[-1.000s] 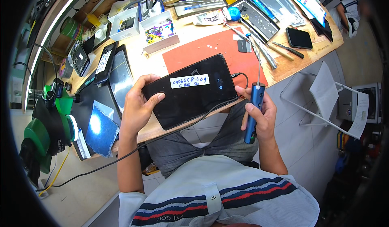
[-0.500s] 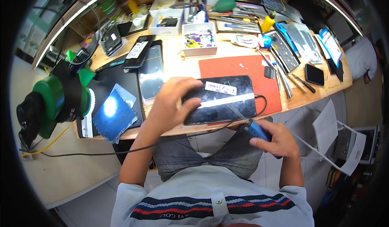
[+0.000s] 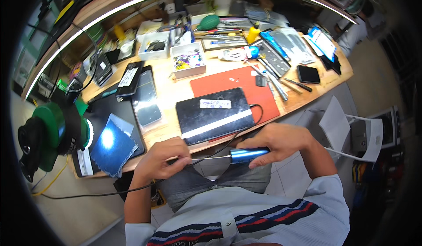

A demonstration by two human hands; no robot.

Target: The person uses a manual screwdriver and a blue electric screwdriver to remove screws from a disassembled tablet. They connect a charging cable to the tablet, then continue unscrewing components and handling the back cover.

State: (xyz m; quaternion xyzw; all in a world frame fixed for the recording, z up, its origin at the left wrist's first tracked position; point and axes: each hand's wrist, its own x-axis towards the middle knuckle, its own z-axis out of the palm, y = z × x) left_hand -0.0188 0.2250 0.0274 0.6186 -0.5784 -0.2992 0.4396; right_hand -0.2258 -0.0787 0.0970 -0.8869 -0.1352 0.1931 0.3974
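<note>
In front of the bench edge, over my lap, my right hand (image 3: 283,142) grips the blue cylindrical handle of a powered screwdriver (image 3: 246,155). Its thin metal shaft points left, toward my left hand (image 3: 167,159), whose fingers are pinched closed around the tip end. Those fingers hide the tip itself. Just beyond both hands lies a black tablet (image 3: 193,117), flat, carrying a handwritten label and a strip of white tape. A black cable (image 3: 132,190) runs to the tablet's right edge, passing close to my hands. Part of an orange mat (image 3: 268,103) shows under the tablet.
A green ring lamp (image 3: 48,129) stands at the left, near a blue cloth (image 3: 112,145). Small trays of parts (image 3: 188,72) sit at the back. Slim tools (image 3: 277,88) and a black phone (image 3: 308,74) lie at the right. A white folding chair (image 3: 338,118) stands beyond the bench.
My left hand has come off the tablet, down to the screwdriver's tip end, and closed there. The screwdriver has turned nearly level. The whole view has shifted and tilted.
</note>
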